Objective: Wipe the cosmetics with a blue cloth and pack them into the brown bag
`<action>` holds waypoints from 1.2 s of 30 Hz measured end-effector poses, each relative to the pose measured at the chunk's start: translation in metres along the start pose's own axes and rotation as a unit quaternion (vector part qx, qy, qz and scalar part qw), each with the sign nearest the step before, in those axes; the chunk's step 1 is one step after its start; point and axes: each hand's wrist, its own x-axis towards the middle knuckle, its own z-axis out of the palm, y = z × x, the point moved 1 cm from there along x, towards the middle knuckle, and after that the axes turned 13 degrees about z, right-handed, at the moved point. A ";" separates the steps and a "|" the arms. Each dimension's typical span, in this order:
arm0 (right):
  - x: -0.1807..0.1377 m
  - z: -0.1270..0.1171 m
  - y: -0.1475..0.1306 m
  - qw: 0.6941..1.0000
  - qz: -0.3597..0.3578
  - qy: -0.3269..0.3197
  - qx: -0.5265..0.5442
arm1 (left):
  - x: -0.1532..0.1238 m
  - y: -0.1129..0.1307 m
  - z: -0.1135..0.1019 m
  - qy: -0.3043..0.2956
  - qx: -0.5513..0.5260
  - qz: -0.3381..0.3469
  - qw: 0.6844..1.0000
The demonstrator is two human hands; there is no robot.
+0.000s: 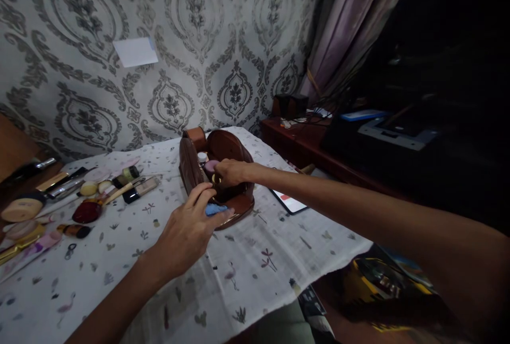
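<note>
A brown zippered bag [188,166] stands unzipped on the patterned white cloth, its lid raised at the back. My left hand [190,230] grips its near rim, with the thumb and fingers apart along the edge. A blue item [216,209] shows inside the bag between that thumb and the fingers. My right hand [233,172] reaches into the bag from the right. Its fingers are curled and their tips are partly hidden, so what they pinch cannot be made out. Near them inside are a white cap [202,157] and a pinkish round item [210,167].
Makeup items lie spread on the left, among them a dark red compact [86,211], a foundation bottle [141,189] and several brushes. A phone [292,203] lies right of the bag under my right forearm. The cloth [271,280] drops off at the front right.
</note>
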 end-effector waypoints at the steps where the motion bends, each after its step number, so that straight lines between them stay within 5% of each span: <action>1: -0.001 0.000 -0.001 1.000 0.005 0.000 0.004 | 0.000 0.000 0.000 0.002 0.002 0.002 1.000; 12: 0.001 0.008 0.003 0.998 -0.024 0.053 -0.026 | 0.002 0.000 -0.001 0.006 0.008 0.010 1.000; 19: -0.024 0.004 0.006 0.971 -0.142 0.183 -0.065 | 0.001 0.000 -0.002 -0.010 0.008 0.002 1.000; 25: -0.074 0.030 0.031 0.937 -0.215 0.164 -0.221 | 0.002 -0.001 -0.005 0.004 -0.024 0.010 1.000; 36: -0.091 0.071 0.038 0.938 -0.182 0.264 -0.132 | 0.000 -0.001 0.004 0.051 -0.067 0.005 0.996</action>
